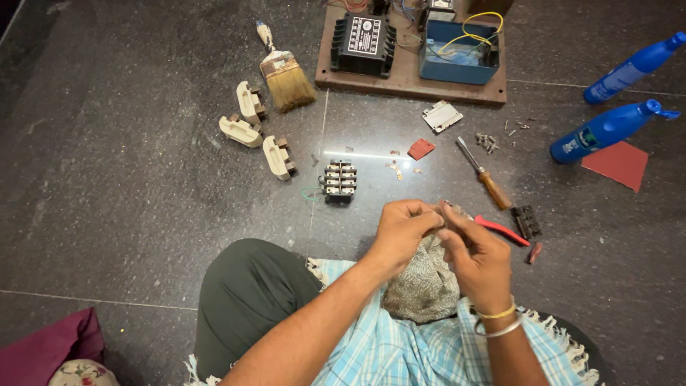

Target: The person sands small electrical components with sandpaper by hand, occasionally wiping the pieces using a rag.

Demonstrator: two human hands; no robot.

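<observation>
Person seated on the dark stone floor [128, 179], both hands raised together over the lap.

Left hand [404, 227]: fingers curled in, tips pressed together toward the right hand. Something small seems pinched there, but it is hidden by the fingers; cannot tell what it is.

Right hand [475, 254]: fingers bent, thumb and forefinger drawn close, meeting the left hand's fingertips. Two bangles on the wrist. Grip narrow, not spread.

Directly under both hands: a crumpled grey patterned cloth [423, 282], resting on the lap over a blue checked cloth [400, 350]. The right hand's lower fingers touch or nearly touch the grey cloth; cannot tell which.

Just beside the right hand, on the floor: red-handled pliers [504, 230], partly hidden behind the hand. Near them a small black terminal block [527, 221] and a wooden-handled screwdriver [484, 175].

Ahead of the hands: a black-and-white switch block [339, 181] with a green wire loop beside it. Left of it, three cream ceramic fuse carriers [251, 129] and a paintbrush [284, 75].

Far edge: a wooden board [407, 82] bearing a black finned unit [363, 44] and a blue open box [459, 53] with yellow wire.

Right side, well apart: two blue plastic bottles [607, 129] lying down, a red sheet [618, 164] beside the nearer one.
</observation>
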